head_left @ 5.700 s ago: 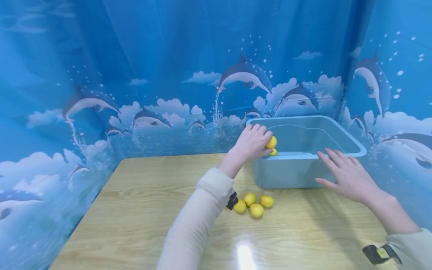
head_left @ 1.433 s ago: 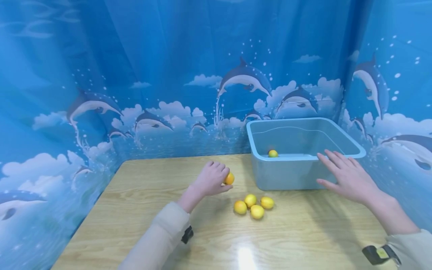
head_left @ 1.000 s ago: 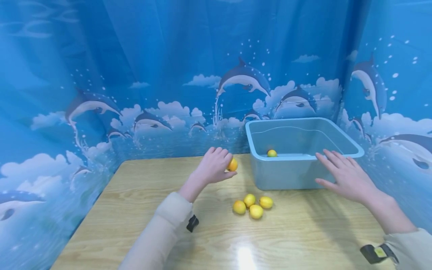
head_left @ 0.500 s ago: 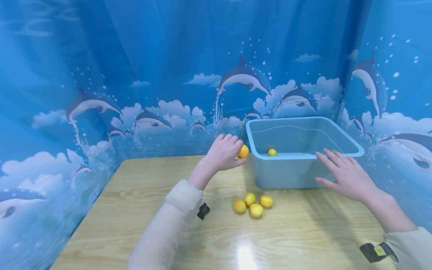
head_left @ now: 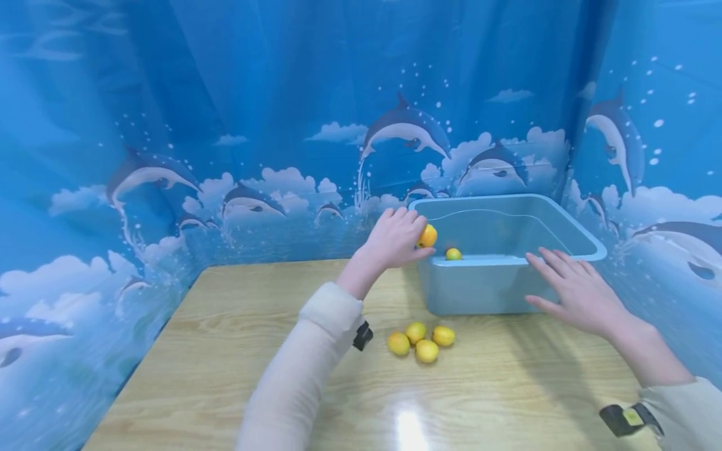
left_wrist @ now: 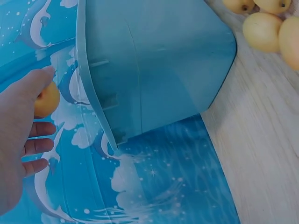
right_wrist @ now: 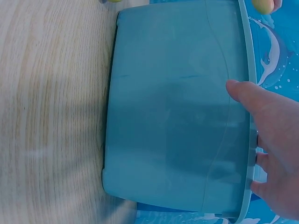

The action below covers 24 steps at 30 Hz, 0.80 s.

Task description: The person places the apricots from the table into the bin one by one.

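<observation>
My left hand (head_left: 395, 241) pinches a small oval yellow-orange fruit (head_left: 428, 236) at the left end of a blue-grey plastic bin (head_left: 485, 288). In the left wrist view the held fruit (left_wrist: 47, 101) sits between thumb and fingers, just outside the bin's rim (left_wrist: 93, 100). Another such fruit (head_left: 454, 254) lies inside the bin. My right hand (head_left: 581, 291), fingers spread and straight, is at the front rim towards the right. The right wrist view has its thumb (right_wrist: 238, 91) across the bin's side. Several more yellow fruits (head_left: 427, 351) are clustered on the table before the bin.
The bin stands at the back right of a wood-grain table (head_left: 225, 351). Blue curtains with dolphins (head_left: 271, 125) hang behind and on both sides, close behind the bin. Black straps with small devices (head_left: 623, 418) are on both wrists.
Earlier my left hand was over the bin with a fruit; later it held one over the table. Since then it has risen and moved right to the bin's left rim. The right hand stays put.
</observation>
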Available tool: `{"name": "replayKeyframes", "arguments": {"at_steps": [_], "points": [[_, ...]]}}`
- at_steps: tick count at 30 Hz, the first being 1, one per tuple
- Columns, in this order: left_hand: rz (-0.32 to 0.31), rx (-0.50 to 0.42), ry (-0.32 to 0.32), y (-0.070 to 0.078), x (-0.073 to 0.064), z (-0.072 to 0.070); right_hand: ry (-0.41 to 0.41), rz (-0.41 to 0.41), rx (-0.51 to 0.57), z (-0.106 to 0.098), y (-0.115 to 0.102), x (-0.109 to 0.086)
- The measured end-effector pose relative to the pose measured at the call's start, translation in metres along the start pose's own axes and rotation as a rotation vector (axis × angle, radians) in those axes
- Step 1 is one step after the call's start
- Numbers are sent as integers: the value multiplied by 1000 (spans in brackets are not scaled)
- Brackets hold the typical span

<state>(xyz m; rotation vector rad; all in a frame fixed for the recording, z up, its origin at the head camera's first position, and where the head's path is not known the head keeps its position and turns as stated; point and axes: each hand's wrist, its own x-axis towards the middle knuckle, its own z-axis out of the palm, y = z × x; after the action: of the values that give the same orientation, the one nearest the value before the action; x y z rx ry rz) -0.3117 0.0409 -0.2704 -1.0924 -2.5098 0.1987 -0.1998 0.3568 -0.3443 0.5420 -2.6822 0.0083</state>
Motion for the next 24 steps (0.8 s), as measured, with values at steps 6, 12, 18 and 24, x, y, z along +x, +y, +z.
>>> {"name": "replayKeyframes", "arguments": {"at_steps": [6, 12, 18, 24], "points": [[19, 43, 5, 7, 13, -1, -9, 1, 5, 0, 0, 0], [22, 80, -25, 15, 24, 0, -8, 3, 6, -2, 0, 1], [24, 94, -33, 23, 31, 5, -4, 4, 4, -4, -2, 1], [27, 93, -32, 30, 34, 7, -16, 12, -1, -2, -2, 0]]}}
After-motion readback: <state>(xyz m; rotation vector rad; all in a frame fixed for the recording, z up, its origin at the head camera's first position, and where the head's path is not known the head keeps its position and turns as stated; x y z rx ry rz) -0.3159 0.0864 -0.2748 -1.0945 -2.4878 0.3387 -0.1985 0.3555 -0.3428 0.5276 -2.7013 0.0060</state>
